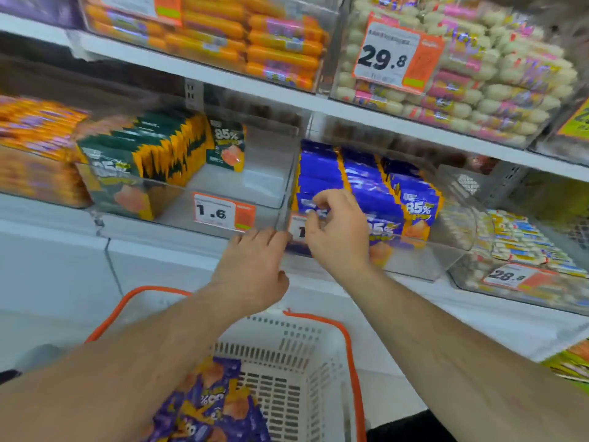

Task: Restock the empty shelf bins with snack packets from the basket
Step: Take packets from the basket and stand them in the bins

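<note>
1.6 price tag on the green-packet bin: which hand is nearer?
Left. The left hand rests at the bin's front edge just right of the 1.6 price tag. The right hand is farther right, fingers on the blue packets.

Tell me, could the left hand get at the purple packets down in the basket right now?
Probably yes: the left hand rests on the bin's front edge, holding nothing, and the purple packets lie uncovered in the open-topped basket just below it.
</note>
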Action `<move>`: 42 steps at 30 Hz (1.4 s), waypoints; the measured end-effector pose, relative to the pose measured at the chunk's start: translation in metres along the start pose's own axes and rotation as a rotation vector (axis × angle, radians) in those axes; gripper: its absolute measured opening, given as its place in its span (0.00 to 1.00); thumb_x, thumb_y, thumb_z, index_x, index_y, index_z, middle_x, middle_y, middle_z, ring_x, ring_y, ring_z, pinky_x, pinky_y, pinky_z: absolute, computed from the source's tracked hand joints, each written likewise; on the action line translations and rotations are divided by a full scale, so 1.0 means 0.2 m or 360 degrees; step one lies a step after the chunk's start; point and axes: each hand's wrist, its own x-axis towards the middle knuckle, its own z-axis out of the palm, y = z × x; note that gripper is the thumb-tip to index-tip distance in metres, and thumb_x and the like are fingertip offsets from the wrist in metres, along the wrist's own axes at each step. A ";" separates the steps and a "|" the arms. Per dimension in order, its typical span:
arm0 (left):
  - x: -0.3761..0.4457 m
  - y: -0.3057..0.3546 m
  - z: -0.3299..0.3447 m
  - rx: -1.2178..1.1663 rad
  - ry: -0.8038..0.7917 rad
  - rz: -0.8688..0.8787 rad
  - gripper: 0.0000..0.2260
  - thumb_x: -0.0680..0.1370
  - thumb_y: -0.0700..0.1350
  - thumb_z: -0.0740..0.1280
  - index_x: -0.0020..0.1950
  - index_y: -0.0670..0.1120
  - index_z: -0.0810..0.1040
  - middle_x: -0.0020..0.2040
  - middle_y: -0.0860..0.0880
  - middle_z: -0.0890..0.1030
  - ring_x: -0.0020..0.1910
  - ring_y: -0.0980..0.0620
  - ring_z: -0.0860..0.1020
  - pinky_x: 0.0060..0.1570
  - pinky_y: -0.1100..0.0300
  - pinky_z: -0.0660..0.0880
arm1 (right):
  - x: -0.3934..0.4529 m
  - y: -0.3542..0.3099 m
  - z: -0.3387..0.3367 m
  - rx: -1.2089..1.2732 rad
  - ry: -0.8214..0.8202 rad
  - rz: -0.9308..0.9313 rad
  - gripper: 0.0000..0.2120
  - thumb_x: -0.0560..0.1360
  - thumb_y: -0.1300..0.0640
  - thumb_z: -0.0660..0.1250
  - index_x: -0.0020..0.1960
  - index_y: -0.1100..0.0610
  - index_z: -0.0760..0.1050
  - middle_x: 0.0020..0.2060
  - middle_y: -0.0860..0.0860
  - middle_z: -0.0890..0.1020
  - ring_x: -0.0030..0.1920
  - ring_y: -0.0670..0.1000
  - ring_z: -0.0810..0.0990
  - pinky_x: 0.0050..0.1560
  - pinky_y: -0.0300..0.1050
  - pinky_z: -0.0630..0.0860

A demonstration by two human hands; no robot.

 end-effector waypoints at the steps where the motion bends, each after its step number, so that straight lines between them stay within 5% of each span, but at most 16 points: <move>1: -0.05 -0.08 -0.01 -0.0037 -0.0156 -0.0078 0.25 0.73 0.50 0.67 0.70 0.51 0.69 0.63 0.49 0.75 0.63 0.44 0.73 0.59 0.52 0.68 | -0.05 -0.02 0.08 0.0037 -0.0002 -0.0050 0.06 0.69 0.62 0.66 0.46 0.60 0.77 0.42 0.52 0.77 0.44 0.47 0.70 0.43 0.42 0.66; 4: -0.19 -0.32 -0.01 -0.0148 -0.0557 -0.0292 0.22 0.76 0.50 0.64 0.70 0.53 0.67 0.65 0.50 0.75 0.63 0.47 0.73 0.60 0.53 0.71 | -0.28 -0.05 0.35 0.0104 -0.0265 0.0083 0.06 0.70 0.62 0.65 0.46 0.60 0.77 0.41 0.54 0.77 0.44 0.50 0.72 0.42 0.42 0.66; 8: -0.35 -0.56 0.04 0.0006 -0.0966 -0.0285 0.20 0.78 0.51 0.63 0.70 0.53 0.68 0.66 0.50 0.74 0.63 0.48 0.74 0.60 0.51 0.72 | -0.66 0.00 0.69 -0.0035 -0.1242 0.0443 0.02 0.76 0.61 0.64 0.44 0.57 0.74 0.44 0.55 0.79 0.45 0.56 0.77 0.46 0.48 0.74; 11: -0.41 -0.65 0.07 -0.0025 -0.1285 -0.0230 0.18 0.79 0.50 0.62 0.68 0.49 0.71 0.65 0.49 0.75 0.62 0.47 0.74 0.61 0.53 0.72 | -0.95 0.05 0.87 -0.0211 -0.1903 0.0746 0.10 0.76 0.61 0.62 0.37 0.54 0.67 0.33 0.52 0.72 0.34 0.53 0.72 0.34 0.47 0.69; 14: -0.43 -0.69 0.15 -0.0157 -0.1468 -0.0237 0.08 0.78 0.50 0.62 0.55 0.48 0.72 0.53 0.47 0.76 0.50 0.47 0.75 0.51 0.55 0.72 | -1.21 0.10 1.00 -0.0325 -0.2273 0.0955 0.14 0.76 0.60 0.64 0.35 0.54 0.63 0.29 0.52 0.64 0.29 0.52 0.64 0.34 0.48 0.61; 16: -0.44 -0.70 0.19 -0.0239 -0.1533 -0.0277 0.10 0.79 0.50 0.62 0.57 0.46 0.72 0.54 0.47 0.76 0.50 0.46 0.76 0.52 0.53 0.74 | -1.35 0.10 1.06 -0.0396 -0.2448 0.1009 0.05 0.77 0.57 0.65 0.44 0.54 0.71 0.35 0.51 0.71 0.33 0.52 0.69 0.34 0.49 0.65; 19: -0.45 -0.73 0.24 -0.0267 -0.1652 -0.0357 0.13 0.80 0.49 0.62 0.62 0.45 0.73 0.57 0.46 0.77 0.53 0.44 0.77 0.55 0.50 0.75 | -1.48 0.12 1.13 -0.0356 -0.2470 0.1230 0.18 0.76 0.54 0.69 0.64 0.56 0.74 0.50 0.54 0.82 0.40 0.52 0.79 0.36 0.49 0.74; 24: -0.48 -0.80 0.30 -0.0264 -0.1788 -0.0456 0.18 0.79 0.51 0.63 0.65 0.42 0.74 0.61 0.44 0.78 0.57 0.43 0.78 0.57 0.49 0.76 | -1.59 0.12 1.23 -0.0201 -0.2102 0.1752 0.16 0.75 0.58 0.73 0.60 0.60 0.75 0.38 0.51 0.76 0.35 0.49 0.75 0.35 0.42 0.75; 27: -0.46 -0.79 0.30 -0.0257 -0.1761 -0.0449 0.18 0.79 0.50 0.63 0.66 0.43 0.74 0.63 0.44 0.78 0.58 0.44 0.78 0.59 0.49 0.76 | -1.59 0.12 1.24 -0.0203 -0.2182 0.1669 0.20 0.77 0.58 0.69 0.68 0.59 0.74 0.51 0.54 0.82 0.41 0.52 0.79 0.37 0.42 0.78; 29: -0.45 -0.78 0.30 -0.0262 -0.1772 -0.0431 0.18 0.79 0.50 0.63 0.66 0.43 0.75 0.63 0.44 0.78 0.53 0.46 0.77 0.59 0.49 0.75 | -1.53 0.13 1.21 -0.0223 -0.2192 0.1566 0.17 0.78 0.61 0.65 0.66 0.63 0.74 0.57 0.59 0.81 0.40 0.54 0.76 0.36 0.44 0.77; 33: -0.43 -0.74 0.28 -0.0273 -0.1736 -0.0407 0.19 0.80 0.51 0.63 0.67 0.43 0.74 0.63 0.44 0.78 0.60 0.44 0.77 0.62 0.48 0.74 | -1.26 0.22 1.05 -0.0209 -0.2222 0.1412 0.08 0.77 0.66 0.61 0.43 0.56 0.69 0.37 0.57 0.73 0.34 0.52 0.67 0.31 0.45 0.62; 38: -0.43 -0.66 0.28 -0.0351 -0.1675 -0.0424 0.13 0.79 0.55 0.63 0.53 0.46 0.70 0.53 0.45 0.76 0.50 0.46 0.74 0.53 0.54 0.71 | -0.91 0.31 0.67 0.0290 -0.1896 0.1635 0.05 0.76 0.65 0.68 0.50 0.59 0.74 0.45 0.59 0.81 0.41 0.53 0.79 0.42 0.52 0.78; 42: -0.42 -0.55 0.30 -0.0643 -0.1564 -0.0596 0.18 0.79 0.58 0.64 0.61 0.47 0.72 0.59 0.45 0.75 0.54 0.48 0.73 0.57 0.55 0.70 | -0.68 0.27 0.34 0.0887 -0.1715 0.1727 0.14 0.76 0.69 0.63 0.54 0.52 0.75 0.42 0.52 0.81 0.33 0.46 0.78 0.39 0.43 0.71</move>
